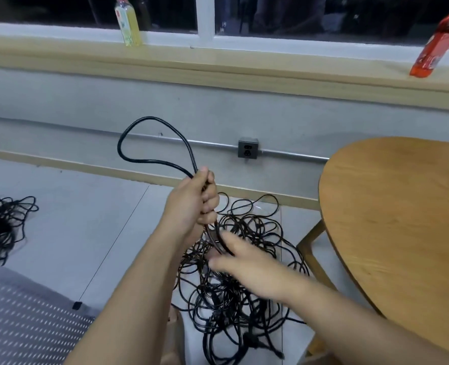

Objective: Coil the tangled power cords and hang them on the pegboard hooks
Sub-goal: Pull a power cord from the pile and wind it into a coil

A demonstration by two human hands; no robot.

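Observation:
A tangled heap of black power cords (231, 293) lies on the floor in front of me. My left hand (194, 204) is raised above it, fist shut around a black cord whose loop (139, 138) arches up and to the left. The same cord runs down out of the fist to my right hand (247, 262), which is blurred, fingers spread, touching the strands just below; whether it grips them I cannot tell. A white pegboard (20, 320) lies flat at lower left, a small black hook (77, 305) near its edge.
A second tangle of black cords (2, 222) lies at the far left on the floor. A round wooden table (402, 219) fills the right. A wall outlet (248, 148) sits low ahead. A yellow bottle (127, 21) and a red bottle (439, 40) stand on the window sill.

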